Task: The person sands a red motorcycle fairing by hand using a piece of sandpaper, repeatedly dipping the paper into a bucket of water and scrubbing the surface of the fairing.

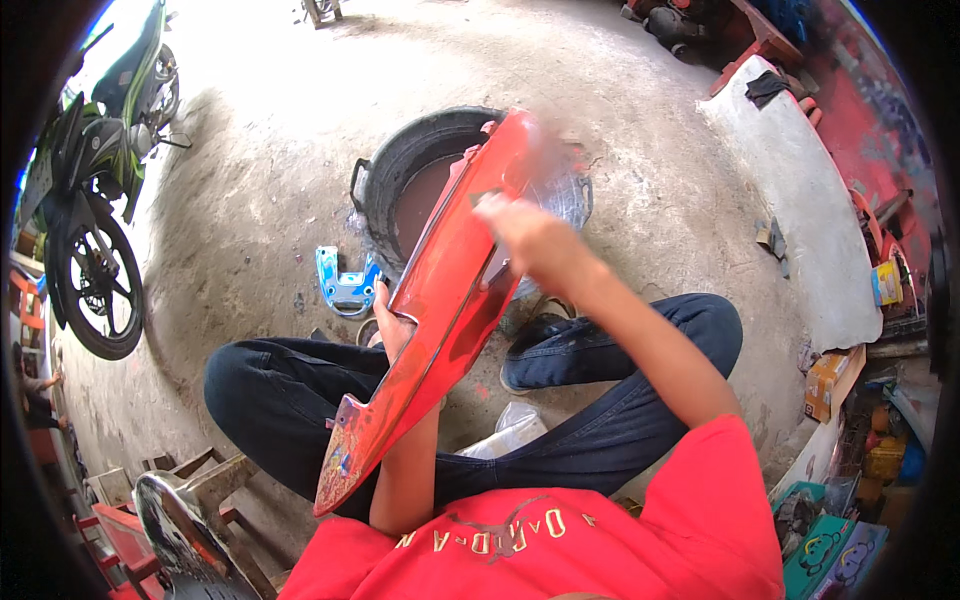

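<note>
Red panel [446, 296] slants out over the tub [379, 200], probably so drips land inside; left hand [393, 326] grips its edge, seemingly as a brace, while right hand [538, 240] presses what looks like a small grey pad [479, 198] against its face.

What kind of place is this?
Probably a motorcycle workshop: there's a motorcycle at the left, a long red panel that looks like bodywork, and a black tub holding brownish liquid.

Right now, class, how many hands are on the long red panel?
2: left hand at the left edge of the red panel, right hand on its upper face; none seems hidden.
</note>
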`<state>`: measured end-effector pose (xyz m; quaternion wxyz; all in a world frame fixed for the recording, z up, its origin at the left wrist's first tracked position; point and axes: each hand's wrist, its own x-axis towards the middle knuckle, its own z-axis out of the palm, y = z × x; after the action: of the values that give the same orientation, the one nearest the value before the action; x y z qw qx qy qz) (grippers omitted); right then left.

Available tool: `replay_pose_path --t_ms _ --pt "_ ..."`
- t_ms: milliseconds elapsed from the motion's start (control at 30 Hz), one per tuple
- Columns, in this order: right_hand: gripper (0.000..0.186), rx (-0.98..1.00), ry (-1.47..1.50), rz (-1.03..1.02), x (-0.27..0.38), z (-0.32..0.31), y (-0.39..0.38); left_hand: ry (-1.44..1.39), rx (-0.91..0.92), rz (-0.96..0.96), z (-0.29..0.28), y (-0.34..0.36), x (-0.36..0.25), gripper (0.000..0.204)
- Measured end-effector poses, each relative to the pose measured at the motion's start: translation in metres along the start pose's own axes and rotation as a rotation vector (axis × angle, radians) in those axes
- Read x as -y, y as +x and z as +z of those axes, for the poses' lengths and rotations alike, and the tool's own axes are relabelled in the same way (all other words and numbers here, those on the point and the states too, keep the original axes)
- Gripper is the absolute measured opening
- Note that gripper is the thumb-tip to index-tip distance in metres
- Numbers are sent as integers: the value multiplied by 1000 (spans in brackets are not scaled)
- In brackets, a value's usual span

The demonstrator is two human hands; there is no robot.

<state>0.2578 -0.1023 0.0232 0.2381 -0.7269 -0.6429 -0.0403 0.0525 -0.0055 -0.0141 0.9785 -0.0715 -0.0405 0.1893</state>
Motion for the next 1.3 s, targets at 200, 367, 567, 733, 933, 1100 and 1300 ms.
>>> replay_pose_path --t_ms 200,367,567,733,933,1100,1300 --pt "27 -210 64 745 -121 24 -20 301 30 -20 -11 4 -4 87" --pt "31 66 46 907 -162 76 -30 76 101 -39 -22 3 -15 86" --pt "26 283 253 732 -198 144 -33 145 101 -45 -30 -2 -26 85" --pt "27 374 205 750 -204 198 -44 172 -238 108 -46 -19 -45 83" --pt "31 415 299 717 -202 230 -63 179 -216 100 -33 -23 -43 78" --pt "40 756 392 858 -195 228 -43 203 -307 123 -37 -29 -52 81" --pt "38 222 279 652 -265 184 -38 348 -303 37 -25 -10 -35 87"
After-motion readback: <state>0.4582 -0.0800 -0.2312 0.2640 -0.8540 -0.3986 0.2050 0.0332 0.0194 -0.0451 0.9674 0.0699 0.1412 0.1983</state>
